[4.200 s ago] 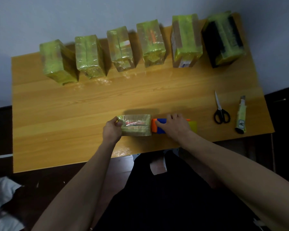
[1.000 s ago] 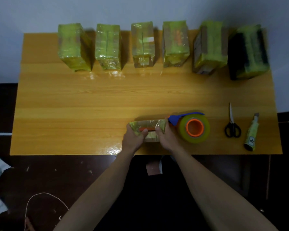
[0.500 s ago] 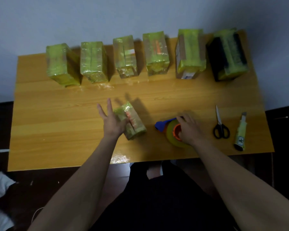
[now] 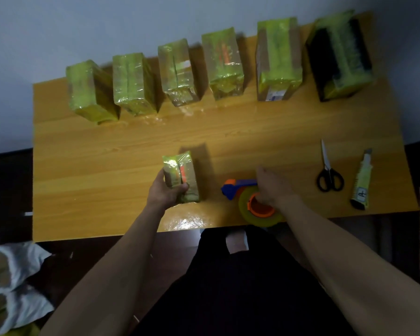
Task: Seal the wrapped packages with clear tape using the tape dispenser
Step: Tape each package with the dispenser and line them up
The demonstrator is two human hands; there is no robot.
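Package in hand: your left hand [image 4: 166, 191] grips the small wrapped package [image 4: 181, 177] standing upright on the table [image 4: 107, 166], near the front edge, thumb across its near face; held so, a fresh side probably faces up for taping.
Left hand: fingers curled round the package, clamped on it.
Dispenser: the tape dispenser [image 4: 249, 198] lies just right of the package, apart from it, at the table's front edge.
Right hand: your right hand [image 4: 274, 189] rests on the dispenser's roll, fingers bent over it; whether they truly clasp it I cannot tell.
Finished row: six wrapped packages [image 4: 226, 66] stand along the back edge, likely parked clear of your working space.
Spare tools: scissors [image 4: 329, 170] and a utility knife [image 4: 361, 181] lie to the right, well apart.
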